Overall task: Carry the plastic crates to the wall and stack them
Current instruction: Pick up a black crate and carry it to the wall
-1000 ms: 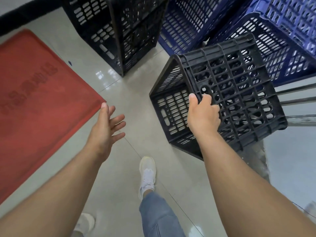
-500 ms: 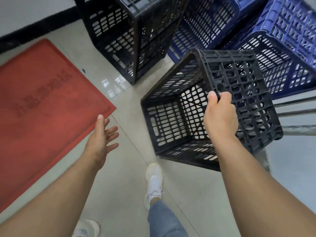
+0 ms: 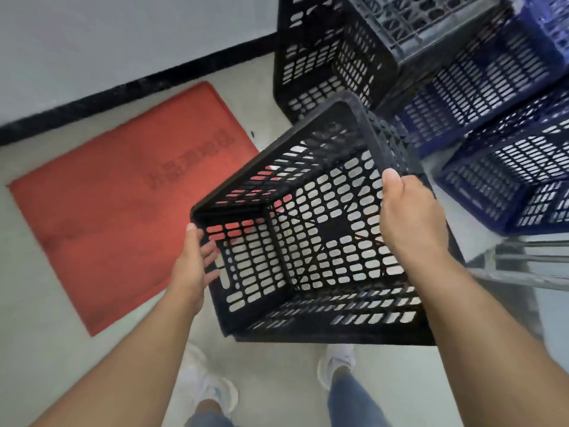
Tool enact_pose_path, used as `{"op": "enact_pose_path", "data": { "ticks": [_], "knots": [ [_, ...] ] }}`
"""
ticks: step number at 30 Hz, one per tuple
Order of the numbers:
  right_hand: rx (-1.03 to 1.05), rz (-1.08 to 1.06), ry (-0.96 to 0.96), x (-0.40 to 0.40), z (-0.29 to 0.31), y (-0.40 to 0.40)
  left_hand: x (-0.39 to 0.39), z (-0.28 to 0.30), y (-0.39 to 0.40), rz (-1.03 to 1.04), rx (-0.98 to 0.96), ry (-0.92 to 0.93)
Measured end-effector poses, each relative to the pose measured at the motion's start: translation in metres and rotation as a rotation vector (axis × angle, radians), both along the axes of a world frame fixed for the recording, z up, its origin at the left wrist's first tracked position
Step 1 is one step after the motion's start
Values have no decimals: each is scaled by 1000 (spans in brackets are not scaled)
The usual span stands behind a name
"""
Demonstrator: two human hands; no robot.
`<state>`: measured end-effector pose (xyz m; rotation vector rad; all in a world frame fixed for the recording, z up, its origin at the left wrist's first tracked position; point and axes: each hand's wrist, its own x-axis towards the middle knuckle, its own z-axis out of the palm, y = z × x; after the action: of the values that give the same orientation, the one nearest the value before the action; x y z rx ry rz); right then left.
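As a person stands on a pale tiled floor (image 3: 61,349), a black plastic crate (image 3: 311,241) hangs in the air above their white shoes (image 3: 337,362), tilted w/ its open top facing the camera. Right hand (image 3: 412,217) is clamped over the crate's right rim, thumb up along the edge. Left hand (image 3: 194,260) is spread wide, fingers (image 3: 209,252) just at the crate's left wall; firm contact can't be confirmed. Beyond the crate stands a black crate stack (image 3: 332,57), w/ blue crates (image 3: 508,149) to the crate's upper right. Left of the crate lies a red floor mat (image 3: 117,204), near a white wall (image 3: 107,41) w/ black baseboard. Metal bars show at the crate's right.
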<state>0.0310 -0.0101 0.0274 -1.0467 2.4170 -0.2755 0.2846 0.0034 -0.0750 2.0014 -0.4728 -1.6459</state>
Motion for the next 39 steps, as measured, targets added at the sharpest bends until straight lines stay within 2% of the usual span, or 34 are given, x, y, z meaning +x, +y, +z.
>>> {"op": "enact_pose_path", "data": {
  "ticks": [5,7,9,10,12,13,20,25,33,36,39],
  "knots": [
    [-45,144,-84,96,24,-38,129,-13,0,152,-7,-346],
    [-91,157,-166,130,36,-52,184,-20,7,215,63,-421],
    [-124,138,-274,162,47,-64,231,-28,20,308,179,-354],
    [-126,129,-322,177,50,-70,253,-34,27,364,223,-254],
    [-126,120,-381,204,52,-81,290,-41,37,481,242,-62],
    [-122,120,-387,216,50,-86,308,-43,40,511,241,-36],
    [-104,125,-410,296,19,-121,403,-46,37,608,118,-305],
    [-67,188,-434,343,-2,-148,441,-22,31,684,58,-448],
    [42,299,-375,420,-25,-184,487,6,49,820,-12,-493],
    [74,345,-389,461,-35,-186,512,11,72,949,26,-465],
    [90,501,-387,516,-43,-178,541,12,111,1136,78,-413]
  ]
}}
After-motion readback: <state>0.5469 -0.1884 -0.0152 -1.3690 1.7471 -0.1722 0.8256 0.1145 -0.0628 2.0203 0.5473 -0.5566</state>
